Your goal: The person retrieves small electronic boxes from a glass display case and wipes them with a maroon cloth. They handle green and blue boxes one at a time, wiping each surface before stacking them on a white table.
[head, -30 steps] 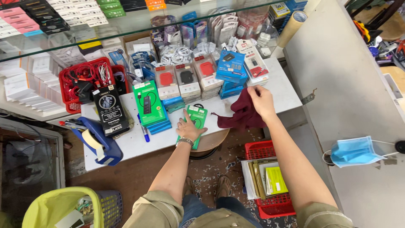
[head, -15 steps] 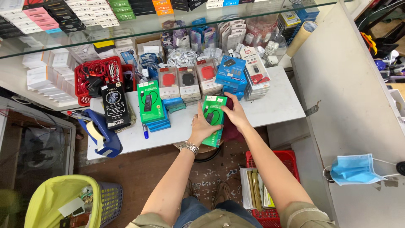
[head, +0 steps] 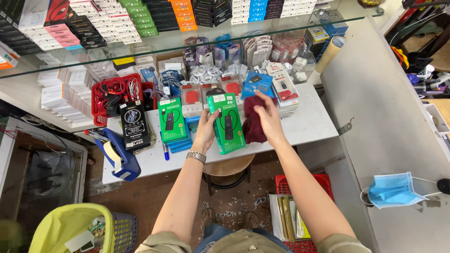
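— Where's the green box (head: 227, 122)?

— Above the white table (head: 309, 126), gripped in the left hand (head: 205, 132) — the right hand (head: 268, 118) presses a maroon cloth (head: 253, 122) against its side.

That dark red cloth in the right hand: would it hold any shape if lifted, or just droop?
The dark red cloth looks soft; it bunches and folds under the right hand, so it would likely droop and weigh little. Pushed along the white table, it would probably crumple rather than slide whole. By contrast, the green box in the left hand appears stiff.
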